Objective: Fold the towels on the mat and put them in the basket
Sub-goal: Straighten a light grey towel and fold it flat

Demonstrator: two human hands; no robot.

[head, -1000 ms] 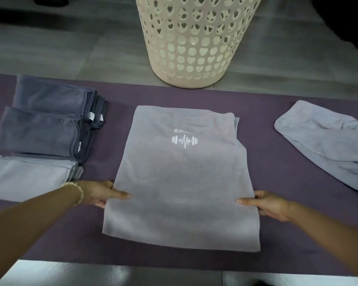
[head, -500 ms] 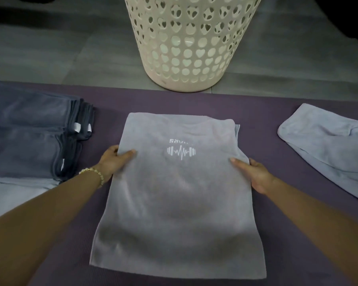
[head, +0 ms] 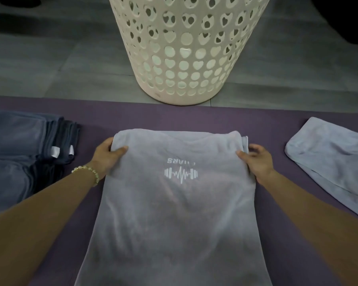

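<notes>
A grey towel [head: 174, 213] is being folded flat in the middle of the mat [head: 194, 118], with the basket [head: 186, 48] standing just beyond. Its far corners are being pinched by the left hand [head: 106, 155] and right hand [head: 256, 159], thumbs on top and fingers curled at the edge. The lengthwise fold is judged to be starting: both corners are to be lifted evenly and drawn to the near edge. A white logo [head: 181, 174], a dumbbell crossed by a pulse line, is being shown; the upside-down lettering above it is too blurred to be read.
</notes>
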